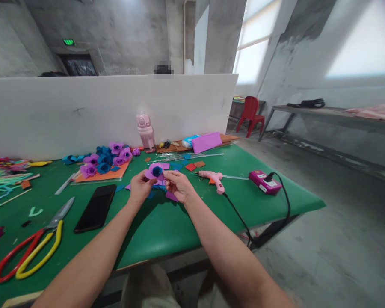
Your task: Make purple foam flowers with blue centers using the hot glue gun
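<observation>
Left hand [140,186] and right hand [179,185] pinch opposite sides of a blue-centred purple flower [157,171], face tipped up toward the wearer, petals spreading widest left to right

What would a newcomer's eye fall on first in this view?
Probably the purple-and-blue flower between the left hand and right hand, over the green table. Next, the big scissors with red and yellow handles at the table's near left, and the pink glue gun lying right of the hands.
</observation>
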A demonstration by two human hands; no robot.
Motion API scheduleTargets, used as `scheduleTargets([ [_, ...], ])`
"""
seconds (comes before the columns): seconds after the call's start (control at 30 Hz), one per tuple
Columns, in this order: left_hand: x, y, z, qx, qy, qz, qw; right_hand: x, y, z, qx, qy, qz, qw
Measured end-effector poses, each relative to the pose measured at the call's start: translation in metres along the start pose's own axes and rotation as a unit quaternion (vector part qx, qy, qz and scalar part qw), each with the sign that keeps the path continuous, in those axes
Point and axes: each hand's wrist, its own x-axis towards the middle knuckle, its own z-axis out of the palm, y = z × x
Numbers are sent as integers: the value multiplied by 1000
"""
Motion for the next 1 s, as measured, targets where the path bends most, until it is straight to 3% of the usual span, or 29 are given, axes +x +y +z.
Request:
scheduleTargets([
  [0.33, 0, -1, 2, -22, -10, -18, 1000, -2, -3, 2, -10, 18, 7, 1000],
  [0.6, 0, 1, 2, -25, -12, -17, 999, 0, 0, 2, -31, 30, -47, 998],
  [1.0, 0, 0, 2, -8, -7, -23, 1000, 2, 2, 2, -35, 8, -54, 998],
])
